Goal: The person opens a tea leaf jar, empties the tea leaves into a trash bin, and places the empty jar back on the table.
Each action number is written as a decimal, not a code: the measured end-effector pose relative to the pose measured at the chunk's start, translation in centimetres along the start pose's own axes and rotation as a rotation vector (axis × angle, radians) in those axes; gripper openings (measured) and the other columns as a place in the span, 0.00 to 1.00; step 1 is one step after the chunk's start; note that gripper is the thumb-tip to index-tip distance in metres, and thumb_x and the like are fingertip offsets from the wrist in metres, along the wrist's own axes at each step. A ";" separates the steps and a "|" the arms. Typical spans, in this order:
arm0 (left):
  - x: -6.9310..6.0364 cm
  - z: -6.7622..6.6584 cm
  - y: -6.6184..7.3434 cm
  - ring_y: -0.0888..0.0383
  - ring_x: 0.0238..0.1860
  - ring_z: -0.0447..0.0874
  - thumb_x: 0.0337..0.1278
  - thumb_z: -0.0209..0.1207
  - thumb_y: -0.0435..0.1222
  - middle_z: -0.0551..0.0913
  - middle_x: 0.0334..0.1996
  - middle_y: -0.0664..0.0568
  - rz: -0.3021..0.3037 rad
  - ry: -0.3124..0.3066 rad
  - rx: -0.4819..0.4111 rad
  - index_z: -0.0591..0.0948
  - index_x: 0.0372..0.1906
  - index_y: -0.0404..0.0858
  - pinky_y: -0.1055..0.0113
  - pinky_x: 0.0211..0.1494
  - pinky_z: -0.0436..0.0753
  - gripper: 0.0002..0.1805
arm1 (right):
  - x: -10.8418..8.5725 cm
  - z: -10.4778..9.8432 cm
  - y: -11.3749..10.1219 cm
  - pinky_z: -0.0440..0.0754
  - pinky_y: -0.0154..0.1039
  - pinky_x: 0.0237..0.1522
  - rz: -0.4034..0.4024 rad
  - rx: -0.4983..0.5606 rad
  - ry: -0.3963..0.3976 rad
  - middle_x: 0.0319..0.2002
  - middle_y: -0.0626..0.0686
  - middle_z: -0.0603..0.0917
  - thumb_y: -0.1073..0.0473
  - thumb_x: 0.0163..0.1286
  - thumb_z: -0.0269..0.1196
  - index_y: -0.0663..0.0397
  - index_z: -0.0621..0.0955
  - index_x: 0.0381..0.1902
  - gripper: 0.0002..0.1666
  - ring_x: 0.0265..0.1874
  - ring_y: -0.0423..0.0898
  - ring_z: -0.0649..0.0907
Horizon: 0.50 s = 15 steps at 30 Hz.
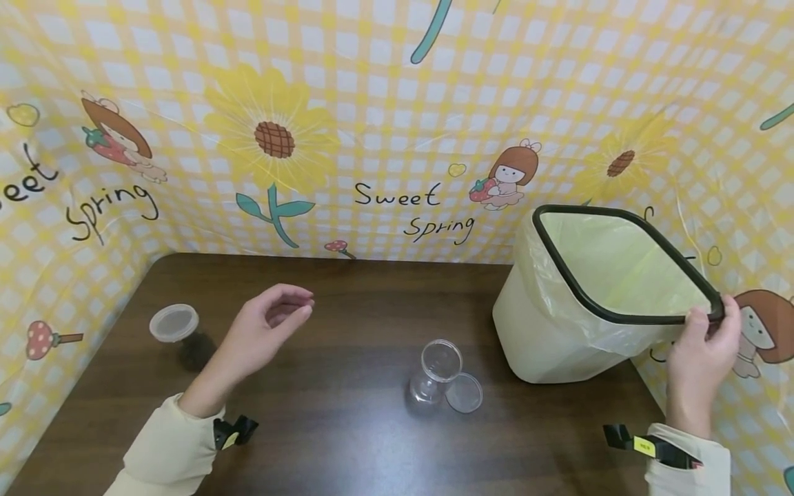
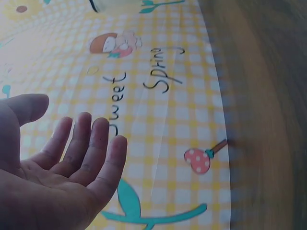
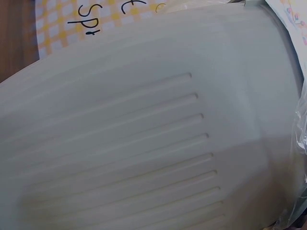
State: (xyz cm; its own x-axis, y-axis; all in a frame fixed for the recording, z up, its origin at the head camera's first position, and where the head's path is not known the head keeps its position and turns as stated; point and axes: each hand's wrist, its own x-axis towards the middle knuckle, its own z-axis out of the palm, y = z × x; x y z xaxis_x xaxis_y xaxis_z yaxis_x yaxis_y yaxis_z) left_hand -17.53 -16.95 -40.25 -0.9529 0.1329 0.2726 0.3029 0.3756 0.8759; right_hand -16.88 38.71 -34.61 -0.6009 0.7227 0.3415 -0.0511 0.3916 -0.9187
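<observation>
My right hand [image 1: 704, 355] grips the near right corner of the black rim [image 1: 595, 306] of a trash bin [image 1: 540, 337], thumb on the near side. A thin, pale bag [image 1: 620, 262] lines the bin and folds over its edge. In the right wrist view the bin's ribbed wall [image 3: 144, 124] fills most of the picture, and the hand is out of sight. My left hand [image 1: 263, 331] hovers over the left part of the table, fingers loosely bent and holding nothing. Its palm and fingers [image 2: 98, 148] show bare in the left wrist view.
A clear jar [image 1: 428, 386] stands mid-table, with a round clear lid [image 1: 464, 393] beside it. Left of my left hand is a dark-filled container [image 1: 195, 350] with a pale translucent lid [image 1: 174, 323]. Checked, printed sheeting [image 1: 384, 138] walls the brown table [image 1: 335, 441] at back and sides.
</observation>
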 end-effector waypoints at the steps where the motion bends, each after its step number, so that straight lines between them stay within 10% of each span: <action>1: -0.2 -0.3 0.0 0.66 0.48 0.82 0.72 0.60 0.36 0.85 0.49 0.42 0.004 0.011 0.003 0.80 0.54 0.33 0.77 0.52 0.79 0.13 | 0.0 0.0 0.0 0.64 0.26 0.54 -0.002 0.004 0.000 0.55 0.45 0.71 0.58 0.76 0.46 0.51 0.68 0.74 0.30 0.51 0.38 0.68; 15: -1.9 -5.5 -0.6 0.68 0.52 0.80 0.70 0.59 0.28 0.83 0.50 0.63 0.055 0.238 -0.026 0.76 0.59 0.39 0.81 0.52 0.76 0.16 | 0.2 0.0 0.3 0.64 0.28 0.58 -0.020 0.001 0.013 0.57 0.46 0.71 0.58 0.75 0.46 0.52 0.69 0.74 0.31 0.52 0.38 0.69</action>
State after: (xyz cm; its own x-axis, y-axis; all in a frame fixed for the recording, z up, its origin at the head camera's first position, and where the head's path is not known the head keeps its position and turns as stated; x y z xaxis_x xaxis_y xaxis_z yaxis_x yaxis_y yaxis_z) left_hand -15.95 -22.50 -39.10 -0.9126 -0.0682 0.4032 0.3567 0.3493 0.8665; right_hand -17.00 38.99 -34.84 -0.5892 0.7223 0.3622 -0.0641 0.4051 -0.9120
